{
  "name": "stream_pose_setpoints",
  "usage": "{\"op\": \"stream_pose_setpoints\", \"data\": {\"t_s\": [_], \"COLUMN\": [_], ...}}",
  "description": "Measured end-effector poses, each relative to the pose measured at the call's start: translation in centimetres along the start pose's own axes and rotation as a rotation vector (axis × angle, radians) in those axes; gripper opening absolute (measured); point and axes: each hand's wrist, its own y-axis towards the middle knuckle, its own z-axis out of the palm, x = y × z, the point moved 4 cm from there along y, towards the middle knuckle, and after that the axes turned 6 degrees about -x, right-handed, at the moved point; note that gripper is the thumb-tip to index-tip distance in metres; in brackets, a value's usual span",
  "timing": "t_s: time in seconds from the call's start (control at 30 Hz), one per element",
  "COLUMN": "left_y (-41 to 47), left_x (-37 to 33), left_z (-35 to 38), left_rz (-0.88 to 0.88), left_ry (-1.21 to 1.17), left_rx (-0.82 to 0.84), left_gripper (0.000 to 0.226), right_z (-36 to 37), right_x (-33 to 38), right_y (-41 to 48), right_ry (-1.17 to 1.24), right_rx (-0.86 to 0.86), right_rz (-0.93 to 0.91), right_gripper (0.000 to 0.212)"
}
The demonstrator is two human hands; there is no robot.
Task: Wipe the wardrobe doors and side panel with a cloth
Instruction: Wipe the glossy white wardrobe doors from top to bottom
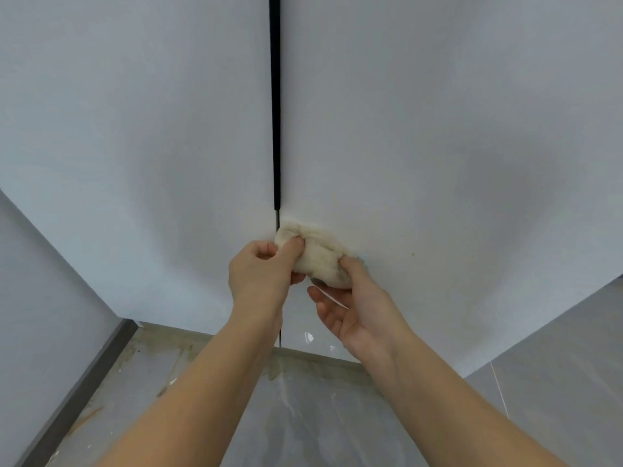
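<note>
Two white wardrobe doors fill the view: the left door [141, 136] and the right door [438, 129], split by a dark vertical gap with a black handle strip [275, 102]. A bunched cream cloth [318, 251] sits in front of the right door, just right of the gap and below the strip's end. My left hand [261, 271] pinches the cloth's upper left part with curled fingers. My right hand [350, 298] holds the cloth's lower right from beneath, palm up. A bit of blue-green shows at the cloth's right edge.
A white wall [40, 298] with a grey skirting board [81, 392] runs down the left. The grey floor [303, 416] below the doors is dusty and stained. A small yellowish spot [412, 254] marks the right door. More floor tiles [556, 382] lie at the right.
</note>
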Motion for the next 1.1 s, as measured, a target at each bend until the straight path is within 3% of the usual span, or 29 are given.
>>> {"op": "stream_pose_setpoints", "data": {"t_s": [0.27, 0.43, 0.67, 0.9, 1.1], "left_y": [2.4, 4.2, 6.1, 7.4, 7.6], "left_x": [11.0, 16.2, 22.7, 26.7, 27.8], "left_z": [-1.4, -1.8, -2.6, -2.5, -2.2], "left_rz": [-0.253, -0.289, -0.444, -0.596, -0.661], "left_ry": [0.047, 0.086, 0.098, 0.205, 0.191], "left_rx": [-0.147, -0.191, -0.253, -0.314, -0.321], "left_gripper": [0.02, 0.015, 0.014, 0.019, 0.026], "right_z": [-3.3, -4.6, -5.8, -6.7, -7.4], "right_x": [-7.7, -11.5, -15.6, -18.4, -18.8], "right_y": [7.3, 10.9, 15.1, 18.2, 18.9], "right_ry": [0.02, -0.005, 0.039, 0.027, 0.024], "right_rx": [-0.162, -0.214, -0.289, -0.361, -0.403], "right_rz": [0.089, 0.145, 0.22, 0.263, 0.285], "right_gripper": [0.029, 0.02, 0.028, 0.031, 0.021]}}
